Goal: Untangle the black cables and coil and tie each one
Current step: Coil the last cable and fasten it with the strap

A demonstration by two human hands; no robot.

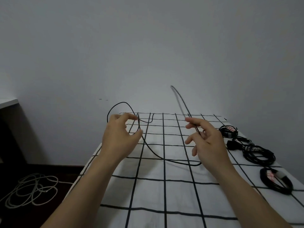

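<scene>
A thin black cable [158,155] runs between both hands above a white sheet with a black grid. My left hand [120,137] pinches it at the fingertips, where it forms a loop rising toward the wall. My right hand [207,140] holds the other stretch between its fingers; the cable's free end [179,99] sticks up, blurred, in front of the wall. The slack sags onto the sheet between my hands. Three coiled black cables lie along the right side: one far [228,131], one in the middle [256,153], one near [276,181].
The gridded sheet [164,186] covers a bed or table that ends at the grey wall. On the dark floor to the left lies a loose pale cable coil [32,190]. A white-topped piece of furniture [8,102] stands at the far left.
</scene>
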